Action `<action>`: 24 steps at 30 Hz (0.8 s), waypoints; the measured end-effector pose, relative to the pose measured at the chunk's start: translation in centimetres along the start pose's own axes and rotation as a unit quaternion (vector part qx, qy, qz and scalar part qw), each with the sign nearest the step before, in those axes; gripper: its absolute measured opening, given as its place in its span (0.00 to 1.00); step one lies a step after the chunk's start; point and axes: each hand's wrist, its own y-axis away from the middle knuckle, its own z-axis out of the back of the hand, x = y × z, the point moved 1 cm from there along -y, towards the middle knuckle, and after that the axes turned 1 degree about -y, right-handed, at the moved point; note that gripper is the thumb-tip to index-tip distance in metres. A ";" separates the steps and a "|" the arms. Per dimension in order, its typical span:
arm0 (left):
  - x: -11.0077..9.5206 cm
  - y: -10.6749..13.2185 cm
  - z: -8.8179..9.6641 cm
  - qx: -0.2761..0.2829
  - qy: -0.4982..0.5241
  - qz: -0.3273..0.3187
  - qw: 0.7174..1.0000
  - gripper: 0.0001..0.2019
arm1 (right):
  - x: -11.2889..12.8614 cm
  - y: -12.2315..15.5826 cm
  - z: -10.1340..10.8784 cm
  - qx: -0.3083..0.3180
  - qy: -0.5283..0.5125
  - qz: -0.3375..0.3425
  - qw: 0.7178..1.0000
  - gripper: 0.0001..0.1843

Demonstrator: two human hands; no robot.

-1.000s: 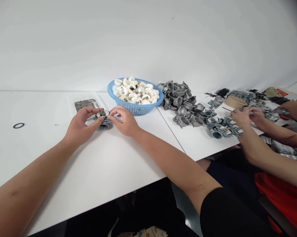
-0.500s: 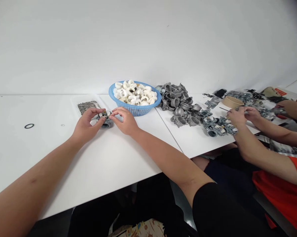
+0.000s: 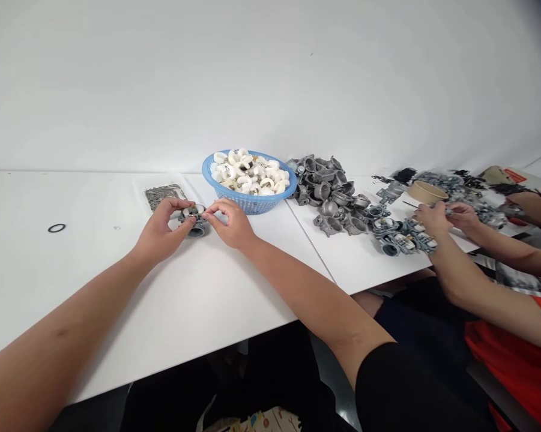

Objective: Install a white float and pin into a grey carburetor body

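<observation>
Single head-worn view, facing forward and down, white table (image 3: 216,300) close below

an assembly workshop: a plain white bench (image 3: 198,300) against a bare wall, heaps of grey cast metal parts (image 3: 328,192), a basket (image 3: 252,201) of white floats, a co-worker's hands (image 3: 445,217) alongside.

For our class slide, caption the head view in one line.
Left hand and right hand hold a grey metal part beside a blue basket on a table.
</observation>
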 end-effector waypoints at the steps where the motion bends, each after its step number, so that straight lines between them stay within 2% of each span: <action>1: 0.2 0.0 0.0 -0.001 -0.005 -0.007 1.000 0.17 | 0.0 0.0 0.0 0.002 -0.005 0.001 1.000 0.08; 11: 0.9 -0.4 0.2 0.054 -0.039 -0.049 0.997 0.21 | -0.2 0.1 -0.2 0.028 -0.038 -0.014 0.999 0.10; 16: 0.9 -0.4 0.4 0.068 -0.043 -0.040 0.996 0.27 | -0.1 0.1 -0.1 0.024 -0.032 -0.040 0.998 0.10; 24: 0.9 -0.5 0.6 0.075 0.008 -0.049 0.996 0.24 | 0.2 0.1 -0.2 0.024 -0.046 -0.035 0.998 0.09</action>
